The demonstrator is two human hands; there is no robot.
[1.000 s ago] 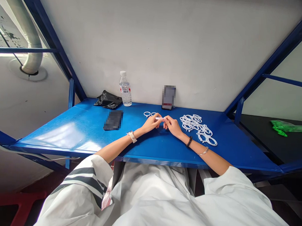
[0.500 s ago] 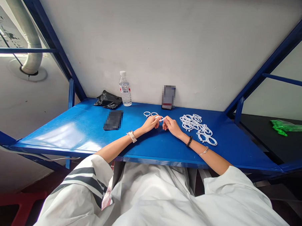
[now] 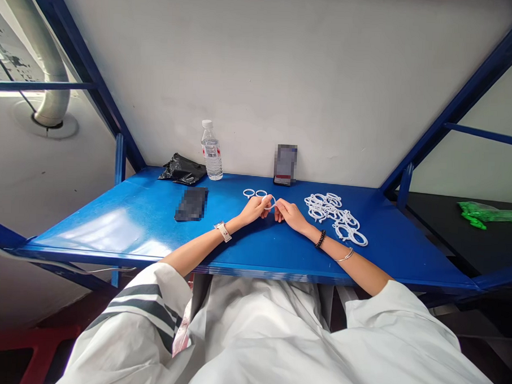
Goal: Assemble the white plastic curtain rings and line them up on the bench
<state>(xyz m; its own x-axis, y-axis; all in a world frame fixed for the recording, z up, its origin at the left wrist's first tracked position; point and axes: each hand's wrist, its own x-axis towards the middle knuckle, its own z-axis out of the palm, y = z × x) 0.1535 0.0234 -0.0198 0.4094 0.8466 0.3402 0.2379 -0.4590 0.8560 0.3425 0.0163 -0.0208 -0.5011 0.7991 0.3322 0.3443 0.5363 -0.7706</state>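
Note:
A white plastic ring (image 3: 274, 203) is held between my two hands above the blue table. My left hand (image 3: 255, 209), with a watch at the wrist, is closed in a pinch on the ring's left side. Fingers of my right hand (image 3: 289, 213) are closed at its right edge; the fingertips partly hide the contact. Just beyond my left hand lie two more white rings (image 3: 248, 193) side by side. To the right of my right hand is a loose pile of several white rings (image 3: 325, 206), some with small tabs.
A water bottle (image 3: 212, 153) stands at the back of the blue table (image 3: 245, 251), beside a crumpled black bag (image 3: 183, 169). A dark flat object (image 3: 191, 204) lies in front of them. A phone (image 3: 285, 165) leans on the wall. Green bagged material (image 3: 488, 216) lies far right.
The ring between my hands has turned so that its round opening faces me more. Both hands stay in nearly the same place.

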